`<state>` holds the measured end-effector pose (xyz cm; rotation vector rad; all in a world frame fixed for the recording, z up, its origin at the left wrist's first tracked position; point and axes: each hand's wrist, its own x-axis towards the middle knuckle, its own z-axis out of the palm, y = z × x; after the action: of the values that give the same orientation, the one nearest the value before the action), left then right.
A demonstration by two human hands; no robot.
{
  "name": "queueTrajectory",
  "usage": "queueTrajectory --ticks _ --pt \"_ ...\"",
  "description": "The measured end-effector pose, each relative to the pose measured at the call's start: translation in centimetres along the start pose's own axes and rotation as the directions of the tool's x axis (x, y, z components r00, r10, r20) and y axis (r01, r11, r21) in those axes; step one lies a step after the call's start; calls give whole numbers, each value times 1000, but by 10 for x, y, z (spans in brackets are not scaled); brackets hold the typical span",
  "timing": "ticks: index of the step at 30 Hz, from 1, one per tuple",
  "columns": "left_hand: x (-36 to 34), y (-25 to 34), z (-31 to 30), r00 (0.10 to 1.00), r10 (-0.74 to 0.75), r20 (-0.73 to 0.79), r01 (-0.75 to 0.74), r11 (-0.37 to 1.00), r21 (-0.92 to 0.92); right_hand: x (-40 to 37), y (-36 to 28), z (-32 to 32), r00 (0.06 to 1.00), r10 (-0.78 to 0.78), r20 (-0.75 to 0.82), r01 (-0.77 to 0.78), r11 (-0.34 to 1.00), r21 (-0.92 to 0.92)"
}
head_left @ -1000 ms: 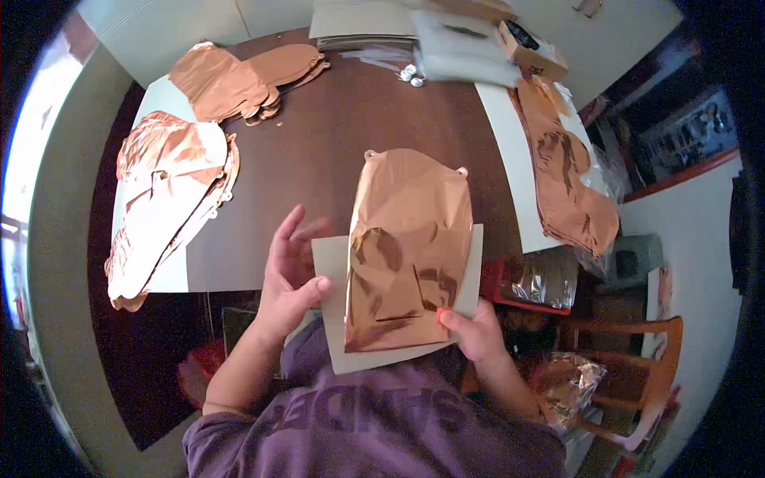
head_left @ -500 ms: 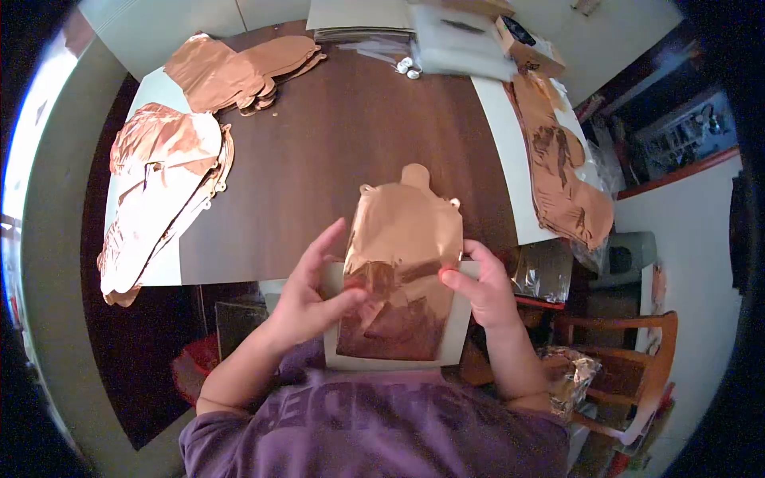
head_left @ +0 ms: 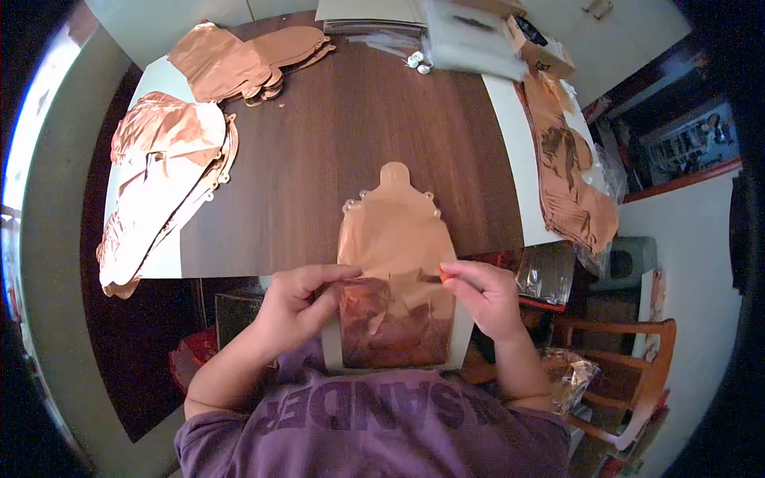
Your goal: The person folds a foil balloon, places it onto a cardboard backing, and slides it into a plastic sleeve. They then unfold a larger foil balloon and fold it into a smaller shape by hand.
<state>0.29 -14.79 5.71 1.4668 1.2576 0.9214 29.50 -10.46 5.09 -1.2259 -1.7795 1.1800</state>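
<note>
Left hand (head_left: 299, 307) and right hand (head_left: 482, 295) pinch the foil balloon (head_left: 394, 231) onto the card (head_left: 460, 344), fingers closed (top half not yet folded).

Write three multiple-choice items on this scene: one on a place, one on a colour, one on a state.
1. The wooden chair stands: A) at the person's right B) at the person's left C) straight ahead.
2. The foil sheet in the hands is: A) silver B) copper C) blue.
3. The left hand and right hand: A) both grip the foil sheet B) both hang open C) only one touches it.
Answers: 1 A, it shows at the view's lower right; 2 B, it shines copper-brown; 3 A, fingers of each close on its side edges.
</note>
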Motion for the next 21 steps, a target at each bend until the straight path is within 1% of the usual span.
queueTrajectory --ticks 1,3,4,6,7,9,10,13,15,16,17,18,19,20,21 --pt "-2 4 -1 1000 -16 10 16 1000 13 -1 -5 -5 998 -41 37 43 997 -58" --pt "-5 14 -5 998 -47 31 46 998 39 -6 -19 -10 996 61 73 -61 998 3" --pt "-6 23 -7 995 -90 41 90 996 -6 -8 -26 -13 990 108 93 -112 993 32" --pt "-8 41 -9 982 -177 66 182 979 -93 -11 -34 -18 989 86 124 -89 996 15" --pt "-10 43 -10 984 -166 72 168 986 -23 -13 -38 -21 988 74 139 -75 997 6" --pt "-15 46 -15 986 -142 86 132 984 116 -15 -51 -30 977 31 210 -7 994 -112" --pt "-19 48 -17 989 -100 106 88 989 115 -18 -58 -34 969 13 247 30 985 -168" --pt "-33 60 -24 987 36 156 -54 992 117 -28 -79 -43 925 -154 347 233 952 -199" --pt "-37 74 -29 971 150 184 -174 977 122 -34 -90 -45 942 -106 317 182 958 -223" --pt "-38 78 -27 984 79 158 -93 992 89 -32 -88 -45 947 -91 308 171 954 -245" --pt "-31 70 -27 990 -6 142 -8 995 101 -29 -85 -43 951 -75 299 159 951 -266" --pt "-17 53 -27 988 -93 124 80 991 111 -15 -72 -41 965 -37 259 115 949 -293" --pt "-1 44 -31 979 -176 102 164 979 121 7 -65 -36 958 172 229 -114 962 -248" --pt "26 48 -35 911 -388 140 358 912 202 35 -39 -35 947 175 268 -108 963 -246" --pt "53 51 -39 796 -584 159 529 799 287 62 -20 -33 940 186 285 -110 958 -264"
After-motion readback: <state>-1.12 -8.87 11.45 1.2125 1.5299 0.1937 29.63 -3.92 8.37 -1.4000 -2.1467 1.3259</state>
